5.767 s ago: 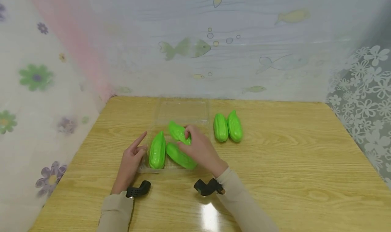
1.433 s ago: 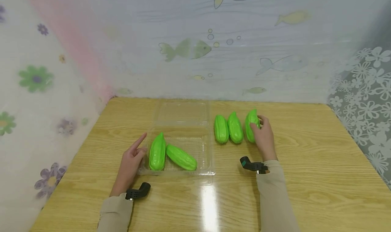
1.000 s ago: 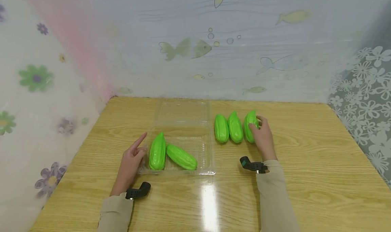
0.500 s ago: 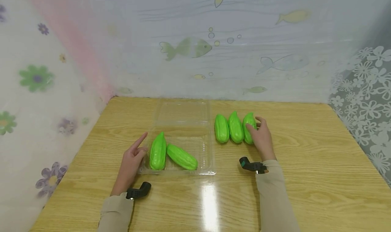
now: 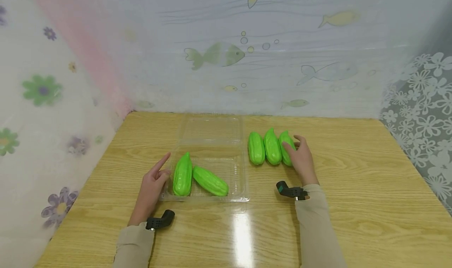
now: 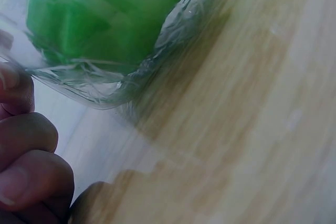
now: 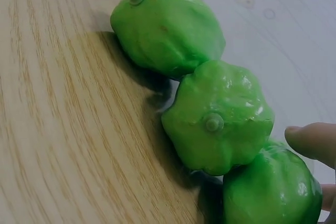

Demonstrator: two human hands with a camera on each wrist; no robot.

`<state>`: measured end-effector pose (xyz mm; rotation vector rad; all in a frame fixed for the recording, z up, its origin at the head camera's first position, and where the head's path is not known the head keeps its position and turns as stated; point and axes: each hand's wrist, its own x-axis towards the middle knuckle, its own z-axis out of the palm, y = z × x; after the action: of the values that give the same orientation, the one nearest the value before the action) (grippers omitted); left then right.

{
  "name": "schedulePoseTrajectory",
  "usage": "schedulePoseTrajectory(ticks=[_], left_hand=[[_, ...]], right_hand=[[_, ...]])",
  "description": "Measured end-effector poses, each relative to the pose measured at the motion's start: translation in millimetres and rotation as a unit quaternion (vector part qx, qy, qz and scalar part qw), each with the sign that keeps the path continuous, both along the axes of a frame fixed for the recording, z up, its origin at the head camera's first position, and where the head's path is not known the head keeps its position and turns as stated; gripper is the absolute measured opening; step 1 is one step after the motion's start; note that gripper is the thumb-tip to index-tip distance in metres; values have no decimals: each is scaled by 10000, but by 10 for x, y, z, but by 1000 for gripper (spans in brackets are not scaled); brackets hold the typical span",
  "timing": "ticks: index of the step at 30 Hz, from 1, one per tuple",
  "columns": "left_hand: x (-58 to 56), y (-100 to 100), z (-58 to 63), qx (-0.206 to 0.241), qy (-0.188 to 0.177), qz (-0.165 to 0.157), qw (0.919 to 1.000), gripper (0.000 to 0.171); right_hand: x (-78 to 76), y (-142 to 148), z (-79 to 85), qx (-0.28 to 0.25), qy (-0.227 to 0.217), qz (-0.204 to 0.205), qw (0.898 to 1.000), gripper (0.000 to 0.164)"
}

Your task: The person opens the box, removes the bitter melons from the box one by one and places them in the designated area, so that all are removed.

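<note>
My right hand (image 5: 301, 160) holds a ridged green toy gourd (image 5: 286, 152), its thumb on top and fingers at the right side. That gourd lies beside a middle gourd (image 5: 272, 148), with another gourd (image 5: 256, 149) on the far side of it. The right wrist view shows the middle gourd (image 7: 215, 119) end-on, with the thumb (image 7: 315, 140) close by the nearest one. My left hand (image 5: 152, 183) grips the left edge of a clear plastic container (image 5: 238, 199), index finger stretched out. Inside lie an upright gourd (image 5: 182, 175) and a slanted gourd (image 5: 210, 181).
The container's clear lid (image 5: 212, 128) lies folded back toward the wall. All of it stands on a wood-grain table (image 5: 360, 205). A fish-patterned sheet (image 5: 152, 60) hangs behind the table's far edge, and flowered sheets hang at both sides.
My right hand took one gourd from the container to the right end of the row, then slid it left against the middle gourd. My left hand has stayed at the container's edge.
</note>
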<state>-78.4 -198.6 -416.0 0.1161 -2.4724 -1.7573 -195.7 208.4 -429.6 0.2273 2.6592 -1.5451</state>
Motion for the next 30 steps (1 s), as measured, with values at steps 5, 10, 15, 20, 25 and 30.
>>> schedulePoseTrajectory(ticks=[5, 10, 15, 20, 25, 30], left_hand=[[-50, -57, -127, -53, -44, 42, 10000, 50], [-64, -67, -175, -164, 13, 76, 9998, 50], [-5, 7, -10, -132, 2, 45, 9999, 51], [25, 44, 63, -70, 20, 13, 10000, 51], [27, 45, 68, -28, 47, -15, 10000, 50], [28, 45, 67, -38, 54, -36, 10000, 50]], right_hand=[[-10, 13, -15, 83, 57, 24, 9999, 73], [-17, 18, -23, 150, 58, 14, 9999, 73], [-24, 24, -17, 177, 129, -33, 9998, 72], [-15, 17, 8, 51, 285, -140, 9995, 67], [-10, 12, 31, -98, 408, -256, 9988, 61], [-4, 5, 68, -131, 613, -367, 9974, 54]])
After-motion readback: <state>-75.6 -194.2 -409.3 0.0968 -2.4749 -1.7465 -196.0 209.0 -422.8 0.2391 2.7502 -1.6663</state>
